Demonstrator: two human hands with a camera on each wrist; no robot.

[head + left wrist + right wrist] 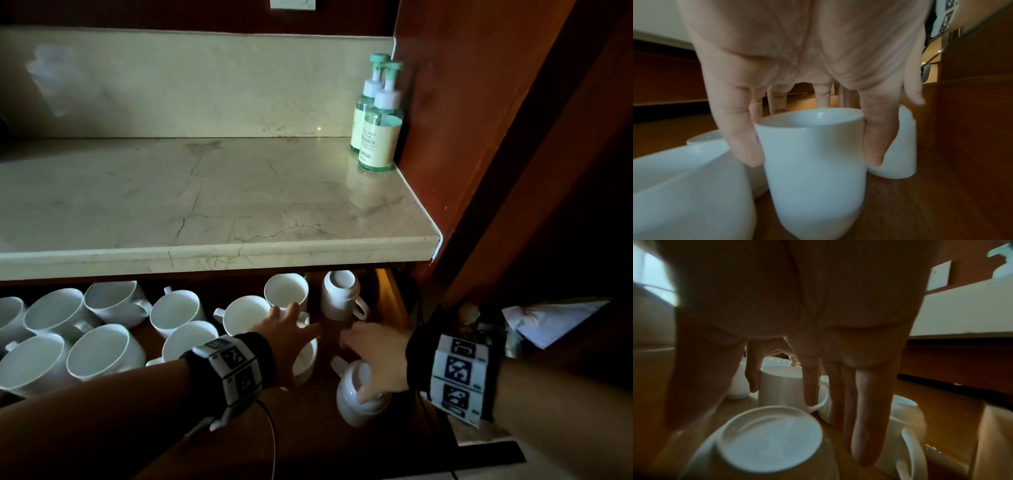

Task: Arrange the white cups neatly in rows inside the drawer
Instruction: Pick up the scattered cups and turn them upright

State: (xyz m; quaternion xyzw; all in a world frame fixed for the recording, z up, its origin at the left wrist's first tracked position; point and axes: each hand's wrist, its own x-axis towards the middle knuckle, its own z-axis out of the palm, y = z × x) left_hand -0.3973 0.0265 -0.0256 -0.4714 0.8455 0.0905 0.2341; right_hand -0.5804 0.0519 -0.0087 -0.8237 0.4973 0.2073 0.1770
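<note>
An open wooden drawer (308,431) under a marble counter holds several white cups. My left hand (291,332) reaches down from above over an upright cup (306,358). In the left wrist view its fingers (735,129) stand on both sides of this cup (813,154) and behind it, holding it near the rim. To the right, my right hand (371,353) hovers over an upside-down cup (352,397), thumb touching its side. In the right wrist view its fingers (869,418) hang straight past the cup's upturned base (768,439). Another upside-down cup (342,294) stands at the back right.
Upright cups (99,349) crowd the drawer's left and middle in loose order. The counter's edge (219,255) overhangs the back of the drawer. Two pump bottles (380,133) stand on the counter's right corner. A dark wooden panel (479,137) closes the right side.
</note>
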